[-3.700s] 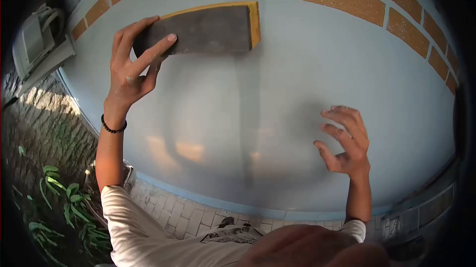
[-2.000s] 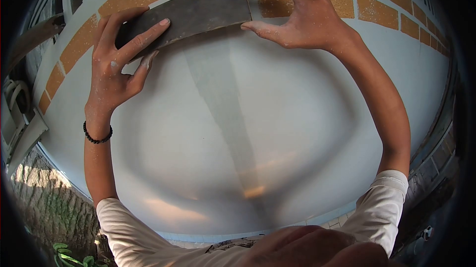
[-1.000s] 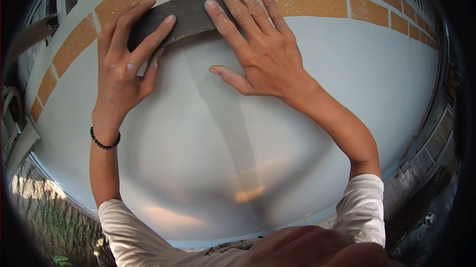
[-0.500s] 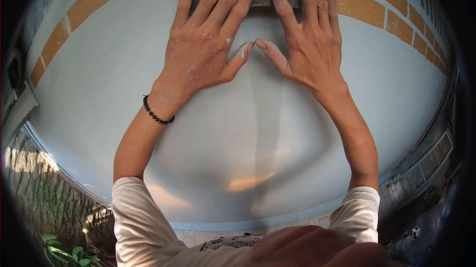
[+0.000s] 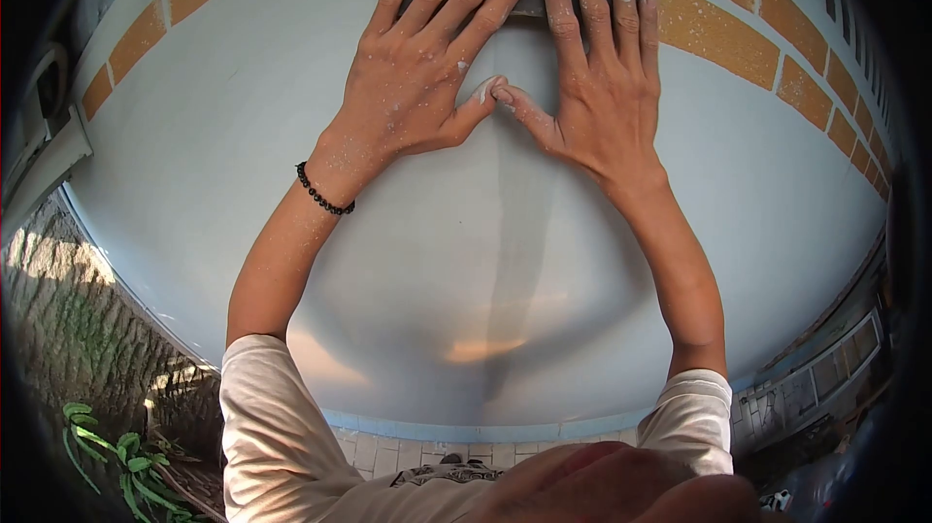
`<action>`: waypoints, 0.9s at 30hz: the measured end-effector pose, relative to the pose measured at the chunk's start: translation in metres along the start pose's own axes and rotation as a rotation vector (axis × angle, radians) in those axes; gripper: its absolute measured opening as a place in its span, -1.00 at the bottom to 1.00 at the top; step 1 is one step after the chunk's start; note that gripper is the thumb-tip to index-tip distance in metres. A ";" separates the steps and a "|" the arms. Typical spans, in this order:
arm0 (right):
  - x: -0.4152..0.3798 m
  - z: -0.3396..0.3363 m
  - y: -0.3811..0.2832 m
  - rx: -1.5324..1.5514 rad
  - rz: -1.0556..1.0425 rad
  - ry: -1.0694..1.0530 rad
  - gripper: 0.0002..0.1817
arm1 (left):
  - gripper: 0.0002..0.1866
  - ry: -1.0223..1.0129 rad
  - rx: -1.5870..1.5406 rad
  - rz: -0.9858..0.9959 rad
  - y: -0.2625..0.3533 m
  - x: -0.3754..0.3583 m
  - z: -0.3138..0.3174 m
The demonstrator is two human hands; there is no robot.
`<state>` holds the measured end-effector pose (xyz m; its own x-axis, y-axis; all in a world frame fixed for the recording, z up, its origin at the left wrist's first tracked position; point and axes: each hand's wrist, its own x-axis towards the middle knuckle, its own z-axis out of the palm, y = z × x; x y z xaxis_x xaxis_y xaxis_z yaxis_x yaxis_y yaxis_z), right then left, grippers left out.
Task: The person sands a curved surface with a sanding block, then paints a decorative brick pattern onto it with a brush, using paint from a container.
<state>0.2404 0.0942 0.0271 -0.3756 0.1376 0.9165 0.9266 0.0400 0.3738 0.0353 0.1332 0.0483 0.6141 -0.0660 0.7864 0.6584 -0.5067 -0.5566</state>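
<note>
Both my hands lie palm down with fingers extended on a dark grey rectangular sheet [image 5: 531, 0], which looks like sandpaper, flat against a pale wall [image 5: 422, 261]. My left hand [image 5: 411, 81] covers the sheet's left part, its fingers spread. Over the right part rests my right hand [image 5: 608, 86], with its fingers a little apart. The two thumbs meet at their tips below the sheet, against the wall. White specks dot both hands, and a dark beaded bracelet [image 5: 323, 191] circles the left wrist. Both palms are hidden.
Orange brick-shaped blocks [image 5: 720, 26] with white lines cross the wall at sheet height. A darker streak [image 5: 515, 232] runs down its middle. Rough bark [image 5: 92, 329] and green leaves [image 5: 136, 470] are at lower left. Pale tiles [image 5: 388, 455] lie at the wall's foot.
The view has tilted slightly. My hands and the sheet appear further right in the picture, and the right fingertips sit lower on the sheet and closer together. Both hands stay on it.
</note>
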 end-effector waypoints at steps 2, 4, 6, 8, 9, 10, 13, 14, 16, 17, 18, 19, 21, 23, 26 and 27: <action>0.001 0.008 0.002 0.027 0.007 0.021 0.14 | -0.08 0.008 0.010 0.013 -0.006 0.003 0.013; 0.003 0.009 0.002 0.024 0.008 0.030 0.15 | -0.07 -0.003 0.002 0.010 -0.005 0.003 0.009; 0.001 0.011 0.002 0.050 -0.008 0.062 0.13 | -0.06 -0.017 0.009 0.012 -0.003 0.003 0.004; 0.002 0.001 0.001 0.026 -0.006 0.021 0.13 | -0.05 -0.025 0.039 0.016 -0.001 0.002 0.001; 0.002 -0.002 0.000 0.028 -0.007 0.012 0.11 | -0.06 -0.008 0.022 0.017 -0.001 0.001 0.001; 0.002 -0.006 -0.001 0.027 -0.005 0.007 0.11 | -0.07 -0.012 0.019 0.012 0.001 0.000 -0.003; 0.000 -0.013 -0.003 0.016 -0.004 -0.007 0.10 | -0.09 -0.008 0.015 -0.003 0.007 -0.002 -0.010; 0.000 -0.015 -0.004 0.013 -0.005 -0.007 0.10 | -0.10 -0.001 0.023 -0.007 0.008 -0.002 -0.011; 0.002 -0.011 -0.003 0.012 -0.014 0.021 0.09 | -0.12 0.037 0.028 -0.002 0.005 -0.002 -0.006; 0.001 -0.008 -0.001 0.013 -0.020 0.043 0.08 | -0.13 0.066 0.020 0.008 0.003 -0.001 0.000; 0.000 -0.004 0.000 0.015 -0.026 0.063 0.08 | -0.15 0.094 0.011 0.015 0.001 -0.001 0.005; -0.001 -0.002 0.000 0.012 -0.032 0.083 0.07 | -0.16 0.099 0.010 0.013 0.000 -0.003 0.006; -0.002 0.001 0.000 0.007 -0.040 0.124 0.05 | -0.17 0.112 0.008 0.013 -0.001 -0.002 0.007; 0.000 0.000 0.001 -0.033 -0.037 0.105 0.04 | -0.18 0.161 0.017 0.027 -0.003 -0.003 0.013; -0.001 0.046 0.028 -0.275 -0.187 0.362 0.00 | -0.13 0.311 0.093 0.098 -0.008 -0.004 0.030; 0.003 0.050 0.034 -0.296 -0.233 0.433 -0.01 | -0.12 0.380 0.152 0.147 -0.014 -0.002 0.037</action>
<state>0.2716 0.1453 0.0357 -0.5989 -0.2625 0.7566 0.7985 -0.2671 0.5395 0.0404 0.1722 0.0444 0.5211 -0.4544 0.7225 0.6499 -0.3375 -0.6810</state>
